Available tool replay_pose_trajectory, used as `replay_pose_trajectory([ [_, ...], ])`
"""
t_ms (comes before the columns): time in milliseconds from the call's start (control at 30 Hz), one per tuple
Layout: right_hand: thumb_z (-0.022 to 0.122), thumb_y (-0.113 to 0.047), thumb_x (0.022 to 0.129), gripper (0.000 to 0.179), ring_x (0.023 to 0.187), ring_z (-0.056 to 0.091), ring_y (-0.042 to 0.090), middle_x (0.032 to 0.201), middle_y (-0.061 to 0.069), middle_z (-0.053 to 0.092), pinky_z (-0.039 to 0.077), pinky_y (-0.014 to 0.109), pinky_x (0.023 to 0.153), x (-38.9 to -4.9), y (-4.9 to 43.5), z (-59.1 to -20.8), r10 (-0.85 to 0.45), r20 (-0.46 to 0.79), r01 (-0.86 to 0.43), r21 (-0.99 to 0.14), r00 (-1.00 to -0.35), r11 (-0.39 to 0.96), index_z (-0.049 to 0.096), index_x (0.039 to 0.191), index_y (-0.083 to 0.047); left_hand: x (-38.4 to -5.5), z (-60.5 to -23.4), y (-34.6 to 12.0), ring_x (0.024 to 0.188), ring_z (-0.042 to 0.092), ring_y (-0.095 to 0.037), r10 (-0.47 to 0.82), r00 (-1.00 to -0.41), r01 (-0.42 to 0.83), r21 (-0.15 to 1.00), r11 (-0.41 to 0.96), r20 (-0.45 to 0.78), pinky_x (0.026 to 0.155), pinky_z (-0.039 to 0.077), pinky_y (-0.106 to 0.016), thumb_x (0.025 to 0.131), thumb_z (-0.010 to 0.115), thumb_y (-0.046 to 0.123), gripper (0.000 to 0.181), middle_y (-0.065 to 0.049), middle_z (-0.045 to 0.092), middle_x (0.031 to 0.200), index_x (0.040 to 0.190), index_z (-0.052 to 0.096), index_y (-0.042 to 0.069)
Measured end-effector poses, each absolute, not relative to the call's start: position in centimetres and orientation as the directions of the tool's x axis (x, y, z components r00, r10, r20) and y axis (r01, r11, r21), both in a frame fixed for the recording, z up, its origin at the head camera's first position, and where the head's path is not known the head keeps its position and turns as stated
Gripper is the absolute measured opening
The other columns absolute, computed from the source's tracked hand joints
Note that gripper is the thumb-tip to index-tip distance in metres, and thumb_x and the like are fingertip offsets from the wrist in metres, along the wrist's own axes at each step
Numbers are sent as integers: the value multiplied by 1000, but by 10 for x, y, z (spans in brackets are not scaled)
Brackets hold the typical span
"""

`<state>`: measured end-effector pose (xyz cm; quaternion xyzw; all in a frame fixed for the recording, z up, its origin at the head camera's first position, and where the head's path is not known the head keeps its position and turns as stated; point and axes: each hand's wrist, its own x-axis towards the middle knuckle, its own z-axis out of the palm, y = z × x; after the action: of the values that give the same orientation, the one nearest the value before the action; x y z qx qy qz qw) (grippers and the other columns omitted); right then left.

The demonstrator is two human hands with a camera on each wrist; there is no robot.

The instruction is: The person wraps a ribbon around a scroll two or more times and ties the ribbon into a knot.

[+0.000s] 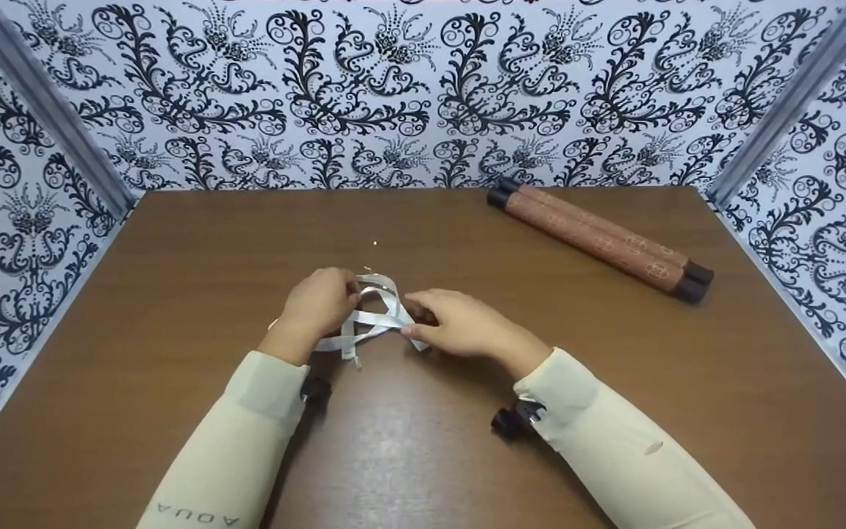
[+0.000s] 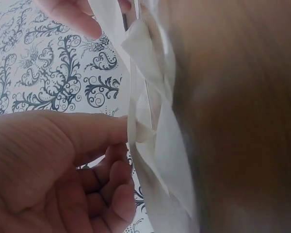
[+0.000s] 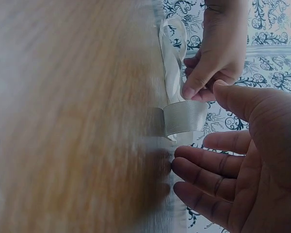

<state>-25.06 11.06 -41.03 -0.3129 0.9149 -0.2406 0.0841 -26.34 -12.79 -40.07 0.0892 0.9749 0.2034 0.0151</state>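
Note:
A white satin ribbon [image 1: 373,320] lies in loose, crossing loops on the wooden table [image 1: 393,455]. On its left side my left hand [image 1: 320,303] pinches a strand between thumb and fingers; in the left wrist view the thumb of this hand [image 2: 48,160] meets the strand [image 2: 150,121]. To the right of the loops is my right hand [image 1: 467,323], its fingers spread and relaxed. The right wrist view shows that hand [image 3: 252,160] beside a standing bend of ribbon [image 3: 186,118], with a gap between thumb and fingers.
Two brown patterned rolls with dark ends [image 1: 599,242] lie side by side at the back right. Patterned panels [image 1: 393,88] enclose the table's back and sides. A tiny white speck [image 1: 375,242] lies behind the ribbon.

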Motion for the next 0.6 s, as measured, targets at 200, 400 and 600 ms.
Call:
replay_pose_trajectory([
  [200, 67, -35, 101, 22, 75, 66, 9, 91, -4, 67, 54, 33, 78, -253, 108, -411, -632, -15, -518, -557, -775, 649, 65, 110, -15, -261, -398, -124, 85, 68, -30, 167, -984, 179, 407, 896, 66, 78, 55, -52, 97, 66, 19, 12, -9, 76, 96, 100, 75, 12],
  [400, 66, -36, 101, 27, 91, 65, 18, 101, 4, 68, 54, 38, 86, -253, 110, -410, -616, 11, -526, -533, -788, 663, 66, 115, -12, -257, -391, -116, 87, 72, -31, 157, -978, 200, 425, 883, 135, 78, 57, -53, 98, 64, 18, 15, -8, 78, 101, 106, 76, 12],
  [600, 67, -39, 101, 69, 141, 51, 31, 150, 17, 54, 39, 46, 120, -253, 111, -407, -518, 15, -432, -572, -855, 697, 44, 154, -2, -251, -384, -101, 91, 72, -30, 227, -937, 334, 491, 805, 264, 83, 58, -48, 98, 66, 12, 11, -9, 77, 102, 102, 75, 9],
])
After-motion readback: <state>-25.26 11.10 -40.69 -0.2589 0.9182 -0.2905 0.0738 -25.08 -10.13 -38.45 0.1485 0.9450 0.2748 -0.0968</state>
